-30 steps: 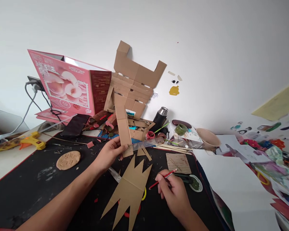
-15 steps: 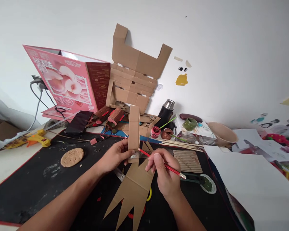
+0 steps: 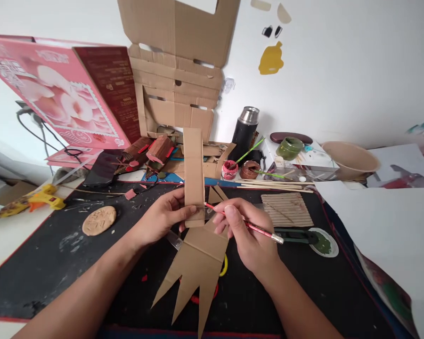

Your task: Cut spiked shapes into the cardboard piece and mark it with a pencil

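Observation:
My left hand [image 3: 169, 210] is closed on a narrow cardboard strip [image 3: 193, 165], held upright with the thumb across its lower part. A red pencil [image 3: 256, 228] with a metal-capped end sits in my right hand [image 3: 249, 230]; its tip is at the strip's right edge, and whether it touches I cannot tell. Below the strip lies a cardboard piece cut into long points [image 3: 199, 256]. Part of a clear plastic strip, perhaps a ruler [image 3: 174, 240], shows beside my left hand. Red and yellow loops [image 3: 224, 265] peek out from under the pointed cardboard.
On the black mat [image 3: 127, 263] are a round clay disc [image 3: 99, 221], corrugated cardboard [image 3: 286, 209] and a dish of green paint [image 3: 324, 243]. Behind stand paint jars [image 3: 229, 170], a black flask [image 3: 245, 132] and a pink box [image 3: 60, 94]. A yellow glue gun [image 3: 47, 197] lies left.
The view has tilted down and come closer, so things at the back sit higher in the picture. Both hands keep their hold on the cardboard strip and the pencil, with the tip still by the edge.

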`<state>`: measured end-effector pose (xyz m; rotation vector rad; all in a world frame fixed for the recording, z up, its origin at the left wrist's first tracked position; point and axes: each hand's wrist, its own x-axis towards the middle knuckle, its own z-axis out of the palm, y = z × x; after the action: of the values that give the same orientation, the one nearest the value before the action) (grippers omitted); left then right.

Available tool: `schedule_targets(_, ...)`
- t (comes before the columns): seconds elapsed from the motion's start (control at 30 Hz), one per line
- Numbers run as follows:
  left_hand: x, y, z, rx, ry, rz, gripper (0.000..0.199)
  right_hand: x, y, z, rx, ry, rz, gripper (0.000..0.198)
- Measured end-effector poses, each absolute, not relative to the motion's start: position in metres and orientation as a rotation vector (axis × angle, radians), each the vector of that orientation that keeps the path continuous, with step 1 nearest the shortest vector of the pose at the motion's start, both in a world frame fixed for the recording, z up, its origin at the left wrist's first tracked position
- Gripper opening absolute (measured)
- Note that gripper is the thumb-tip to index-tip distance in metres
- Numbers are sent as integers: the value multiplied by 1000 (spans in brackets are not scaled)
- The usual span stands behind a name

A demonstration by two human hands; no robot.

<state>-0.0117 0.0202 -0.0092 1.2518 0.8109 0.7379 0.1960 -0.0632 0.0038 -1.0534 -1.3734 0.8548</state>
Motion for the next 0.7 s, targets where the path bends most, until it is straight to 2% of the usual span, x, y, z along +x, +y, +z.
schedule_targets(0.7,-10,16,-4,1238,740,692,40,193,-61,0,-1135,-1352,822,39)
